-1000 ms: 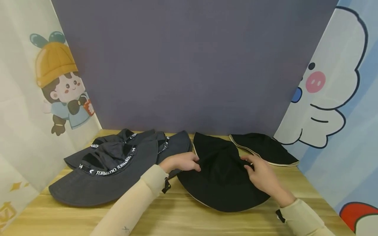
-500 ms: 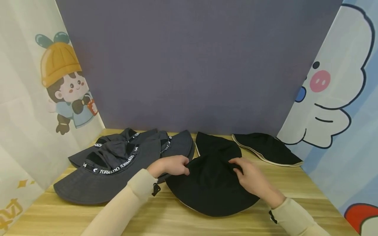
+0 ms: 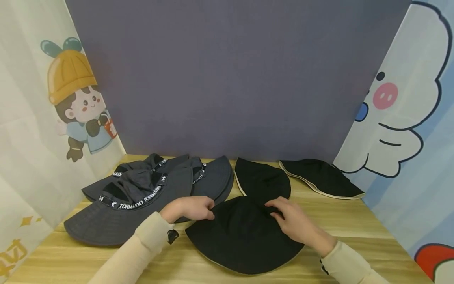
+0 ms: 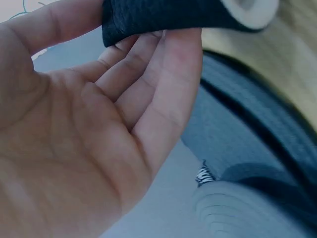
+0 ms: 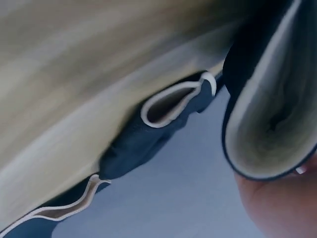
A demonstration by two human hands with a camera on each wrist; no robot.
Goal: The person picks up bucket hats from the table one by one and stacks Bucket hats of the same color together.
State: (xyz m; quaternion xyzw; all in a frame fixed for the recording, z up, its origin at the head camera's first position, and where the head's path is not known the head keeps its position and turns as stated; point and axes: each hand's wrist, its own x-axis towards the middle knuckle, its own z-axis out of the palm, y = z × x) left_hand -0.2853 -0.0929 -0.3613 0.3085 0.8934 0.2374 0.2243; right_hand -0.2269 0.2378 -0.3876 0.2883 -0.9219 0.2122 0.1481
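A black bucket hat (image 3: 246, 240) with a thin cream edge is stretched between both hands, near the front of the table. My left hand (image 3: 193, 208) pinches its left side; in the left wrist view thumb and fingers (image 4: 168, 84) close on a strip of the black cloth (image 4: 163, 17). On the opposite side my right hand (image 3: 294, 223) grips the hat's right edge. From the right wrist the brim (image 5: 272, 114) shows its pale lining, with only part of that hand (image 5: 277, 208) visible below it. A second black hat (image 3: 262, 179) lies just behind the held one.
Several dark grey hats with lettered bands (image 3: 138, 201) overlap on the left of the wooden table (image 3: 354, 228). Another black hat with cream trim (image 3: 319, 179) lies at the back right. A grey panel (image 3: 227, 79) stands behind, with printed sheets on both sides.
Both hands have drawn the black hat toward the front and to the left, off the second black hat, which now shows more. The other hats stay put.
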